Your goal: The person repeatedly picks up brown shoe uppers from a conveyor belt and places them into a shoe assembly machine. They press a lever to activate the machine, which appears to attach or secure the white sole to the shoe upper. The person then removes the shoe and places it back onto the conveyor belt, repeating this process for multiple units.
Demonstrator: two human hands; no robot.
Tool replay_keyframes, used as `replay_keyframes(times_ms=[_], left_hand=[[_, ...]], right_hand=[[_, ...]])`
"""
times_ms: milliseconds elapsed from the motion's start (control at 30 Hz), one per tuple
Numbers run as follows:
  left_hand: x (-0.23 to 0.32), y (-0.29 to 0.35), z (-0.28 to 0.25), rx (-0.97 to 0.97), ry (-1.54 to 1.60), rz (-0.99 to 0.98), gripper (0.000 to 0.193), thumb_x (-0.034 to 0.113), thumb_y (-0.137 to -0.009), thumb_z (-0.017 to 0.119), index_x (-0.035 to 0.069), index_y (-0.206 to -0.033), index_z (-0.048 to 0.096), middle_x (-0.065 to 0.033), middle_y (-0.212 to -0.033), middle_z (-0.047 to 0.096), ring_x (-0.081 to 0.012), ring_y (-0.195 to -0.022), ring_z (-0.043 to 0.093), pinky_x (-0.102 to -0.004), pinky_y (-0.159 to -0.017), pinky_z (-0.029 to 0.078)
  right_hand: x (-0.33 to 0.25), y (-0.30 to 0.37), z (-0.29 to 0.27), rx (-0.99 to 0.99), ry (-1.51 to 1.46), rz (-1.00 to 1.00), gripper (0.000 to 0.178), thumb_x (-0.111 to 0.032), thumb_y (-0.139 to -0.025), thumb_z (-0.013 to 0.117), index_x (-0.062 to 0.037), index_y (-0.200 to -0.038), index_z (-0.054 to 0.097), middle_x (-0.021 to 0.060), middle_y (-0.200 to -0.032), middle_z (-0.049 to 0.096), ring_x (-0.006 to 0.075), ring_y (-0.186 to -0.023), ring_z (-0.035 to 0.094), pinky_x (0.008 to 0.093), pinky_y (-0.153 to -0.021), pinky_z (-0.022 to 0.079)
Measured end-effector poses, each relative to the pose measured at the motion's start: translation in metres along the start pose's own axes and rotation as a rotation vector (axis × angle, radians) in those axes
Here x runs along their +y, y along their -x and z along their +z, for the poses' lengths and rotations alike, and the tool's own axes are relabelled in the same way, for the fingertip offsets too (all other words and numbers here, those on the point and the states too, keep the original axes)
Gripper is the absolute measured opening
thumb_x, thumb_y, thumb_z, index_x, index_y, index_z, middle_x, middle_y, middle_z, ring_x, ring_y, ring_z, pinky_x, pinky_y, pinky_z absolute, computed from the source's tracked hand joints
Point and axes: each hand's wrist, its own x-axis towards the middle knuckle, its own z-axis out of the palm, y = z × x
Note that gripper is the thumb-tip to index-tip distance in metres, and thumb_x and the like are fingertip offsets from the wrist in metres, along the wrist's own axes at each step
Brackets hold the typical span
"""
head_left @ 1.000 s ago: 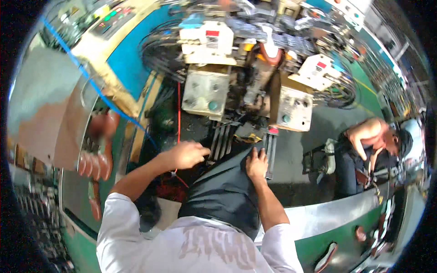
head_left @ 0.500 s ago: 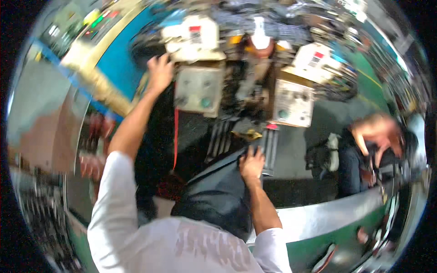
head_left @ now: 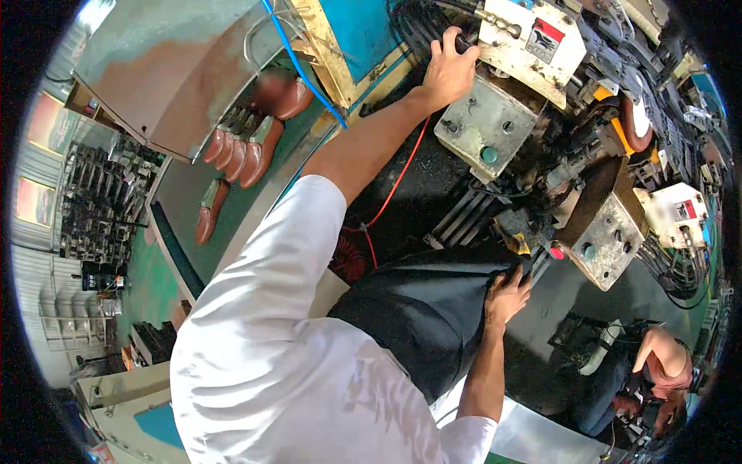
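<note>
While left fingers [head_left: 450, 40] clasp rounded knob [head_left: 464, 42] | right fingers [head_left: 515, 280] spread on creased trousers [head_left: 417, 301]

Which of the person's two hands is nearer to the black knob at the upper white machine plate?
Left. The left hand is at the black knob, fingers seemingly touching it; the right hand rests on the dark trousers, farther down the picture.

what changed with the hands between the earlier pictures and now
The left hand has reached forward from beside the knee and is now closed around a black knob by the white machine block. The view has swung left, so the control boxes sit farther right in the picture. The right hand stayed resting on the dark-clad knee.
</note>
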Motion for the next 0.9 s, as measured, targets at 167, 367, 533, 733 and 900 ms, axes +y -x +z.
replay_keyframes(times_ms=[167,367,533,733,900], left_hand=[[0.018,-0.011,-0.027,-0.264,-0.067,-0.145,0.042,0.017,-0.095,0.067,0.018,-0.137,0.062,-0.0326,-0.153,0.036,-0.0619,-0.134,0.041,-0.0671,-0.116,0.037],[0.072,0.008,-0.037,-0.046,0.072,0.284,0.044,0.016,-0.094,0.069,0.002,-0.136,0.066,-0.0223,-0.132,0.063,-0.0402,-0.132,0.057,-0.0548,-0.117,0.042],[0.128,0.003,-0.007,-0.161,0.477,0.193,0.031,0.016,-0.106,0.059,-0.006,-0.125,0.069,-0.0268,-0.113,0.074,-0.0441,-0.11,0.069,-0.0493,-0.098,0.055],[0.221,-0.047,0.044,-0.782,1.212,-0.526,0.068,0.055,-0.112,0.052,-0.003,-0.147,0.058,-0.0221,-0.136,0.071,-0.033,-0.127,0.066,-0.0455,-0.11,0.049],[0.257,-0.062,0.08,-1.098,1.846,-1.108,0.054,0.049,-0.105,0.067,0.008,-0.14,0.063,-0.0117,-0.128,0.074,-0.029,-0.115,0.071,-0.0517,-0.106,0.055]], right_hand=[[0.013,-0.001,0.015,0.051,0.025,-0.03,0.064,-0.037,-0.1,0.063,-0.0172,-0.16,0.048,0.0258,-0.166,0.039,0.0506,-0.14,0.048,0.0604,-0.118,0.04],[-0.002,-0.002,-0.006,-0.017,0.024,-0.009,0.062,-0.031,-0.099,0.066,-0.0074,-0.154,0.052,0.0319,-0.159,0.045,0.0508,-0.138,0.051,0.0597,-0.114,0.043],[-0.008,-0.001,-0.007,-0.012,0.002,0.023,0.065,-0.038,-0.099,0.064,-0.0115,-0.158,0.051,0.0279,-0.164,0.039,0.0486,-0.145,0.043,0.0579,-0.121,0.036],[-0.002,0.007,-0.013,0.048,-0.056,0.061,0.062,-0.036,-0.101,0.065,-0.0111,-0.156,0.053,0.0253,-0.165,0.038,0.0462,-0.145,0.042,0.0569,-0.118,0.038],[-0.01,0.005,-0.021,0.047,-0.121,0.085,0.062,-0.035,-0.097,0.068,-0.0116,-0.154,0.056,0.0242,-0.162,0.042,0.0453,-0.142,0.044,0.0568,-0.118,0.038]])
